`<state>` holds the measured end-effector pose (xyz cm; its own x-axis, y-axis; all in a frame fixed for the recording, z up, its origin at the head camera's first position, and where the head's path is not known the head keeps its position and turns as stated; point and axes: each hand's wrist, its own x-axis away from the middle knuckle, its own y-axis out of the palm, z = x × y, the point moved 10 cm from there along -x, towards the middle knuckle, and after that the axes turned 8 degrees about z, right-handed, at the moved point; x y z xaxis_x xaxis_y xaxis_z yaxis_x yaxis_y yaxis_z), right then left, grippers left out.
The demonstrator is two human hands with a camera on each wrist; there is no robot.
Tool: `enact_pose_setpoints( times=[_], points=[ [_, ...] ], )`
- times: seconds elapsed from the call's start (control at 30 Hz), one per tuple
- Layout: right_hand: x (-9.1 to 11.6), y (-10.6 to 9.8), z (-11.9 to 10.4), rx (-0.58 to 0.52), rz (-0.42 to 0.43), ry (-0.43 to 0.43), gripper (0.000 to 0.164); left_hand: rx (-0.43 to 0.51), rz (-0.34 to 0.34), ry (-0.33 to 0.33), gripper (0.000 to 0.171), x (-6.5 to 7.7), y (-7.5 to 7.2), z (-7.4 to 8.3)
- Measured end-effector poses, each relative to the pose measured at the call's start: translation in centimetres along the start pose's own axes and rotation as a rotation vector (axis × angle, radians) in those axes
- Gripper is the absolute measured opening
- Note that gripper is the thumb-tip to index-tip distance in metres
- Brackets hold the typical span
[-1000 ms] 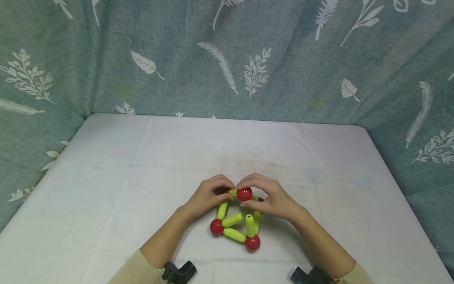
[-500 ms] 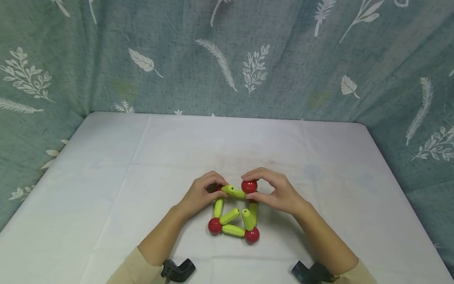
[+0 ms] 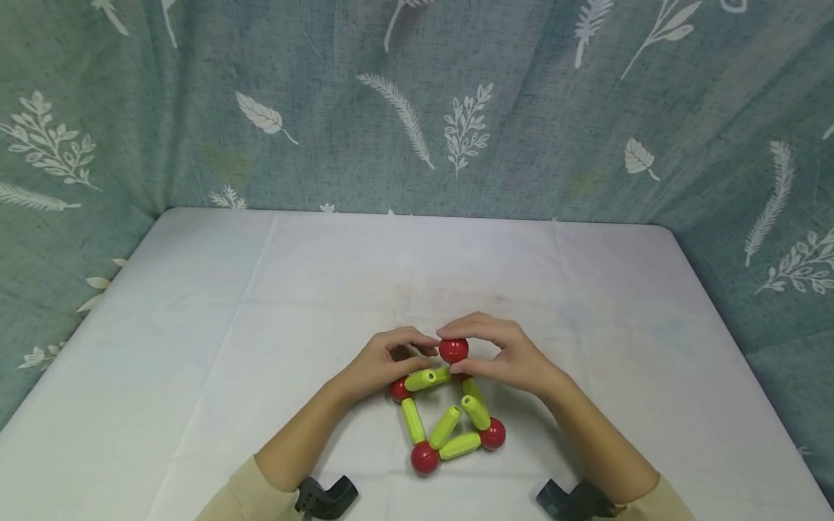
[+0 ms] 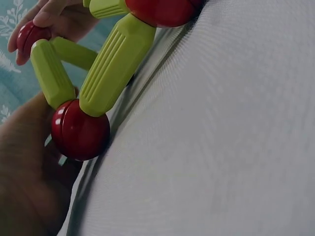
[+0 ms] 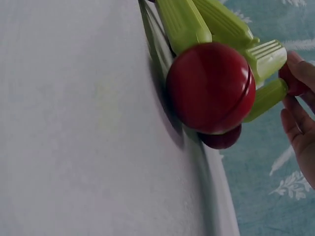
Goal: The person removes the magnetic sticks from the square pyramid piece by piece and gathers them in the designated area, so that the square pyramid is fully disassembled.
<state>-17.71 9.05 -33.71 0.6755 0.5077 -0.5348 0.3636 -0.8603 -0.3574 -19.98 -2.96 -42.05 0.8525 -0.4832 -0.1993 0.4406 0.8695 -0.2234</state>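
Observation:
A frame of yellow-green rods joined by red balls sits on the white table. Front corners are a left ball and a right ball; the back-left ball shows under my left forearm side. Several rods lean upward with bare ends, such as one front rod. My right hand pinches a separate red ball over the back-right corner; it meets a rod's end in the right wrist view. My left hand has loosely bent fingers, thumb beside the back-left leaning rod.
White cloth covers the table. Behind and at the sides hangs a green curtain with white leaf prints. Dark wrist-worn devices sit at the left wrist and the right wrist.
The frame has turned, its front corners shifting right and nearer the body. The right hand has brought its ball over the back-right corner. The left hand has come off the back-left ball.

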Motion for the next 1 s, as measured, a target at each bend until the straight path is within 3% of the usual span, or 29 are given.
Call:
enact_pose_setpoints(
  times=[0.13,0.27,0.5,0.63,0.87,1.0],
  points=[
    [-0.2,0.7,-0.6,-0.040,0.009,-0.065,0.046,0.023,-0.075,-0.057,0.030,-0.5,1.2,-0.4],
    [-0.5,1.3,-1.1,-0.058,0.015,-0.115,0.047,0.034,-0.102,-0.103,0.030,-0.7,1.6,-0.7],
    [-0.6,1.5,-1.2,-0.049,0.024,-0.136,0.043,0.044,-0.110,-0.087,0.025,-1.0,1.9,-0.6],
    [-0.5,1.4,-1.2,-0.041,0.032,-0.147,0.051,0.010,-0.081,-0.061,0.021,-1.2,1.8,-0.5],
    [-0.5,0.6,-0.7,-0.007,0.080,-0.144,0.051,-0.037,0.023,0.051,0.016,-1.3,0.6,0.2],
    [-0.5,0.1,-0.5,0.029,0.114,-0.141,0.050,-0.055,0.076,0.071,0.018,-1.3,0.0,0.3]
  ],
)
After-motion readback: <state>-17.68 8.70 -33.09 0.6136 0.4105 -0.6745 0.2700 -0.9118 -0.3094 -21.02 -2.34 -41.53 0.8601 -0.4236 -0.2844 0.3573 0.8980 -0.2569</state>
